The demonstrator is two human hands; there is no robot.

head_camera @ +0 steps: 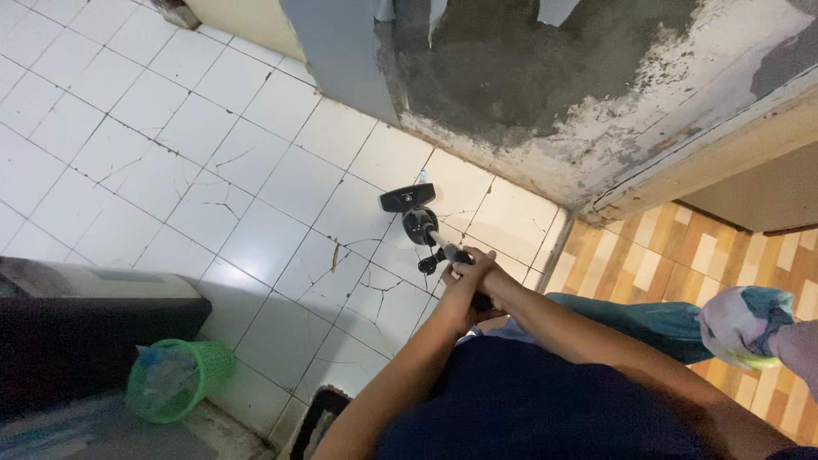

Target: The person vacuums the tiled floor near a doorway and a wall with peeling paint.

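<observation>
Here both hands grip the black pole [439, 243] of a floor tool. The left hand [460, 285] is clenched around the upper part of the pole, and the right hand [479, 266] is wrapped over it, the two touching and overlapping, so the fingers of each cannot be told apart fully. The pole runs forward and down from the hands to a black head [406, 198], which rests on the white tiled floor [256, 170] just ahead of the hands. A small black fitting [429, 261] projects from the pole just below the grip. Several tiles around the head are cracked.

Beyond the head stands a rough grey wall [545, 94] with peeling paint. To the right of the hands the floor changes to orange patterned tiles [665, 255]. Well to the left of the hands, a green basket [181, 379] lies tilted beside a dark unit [85, 315]. Near the right forearm there is a multicoloured cloth bundle [745, 324].
</observation>
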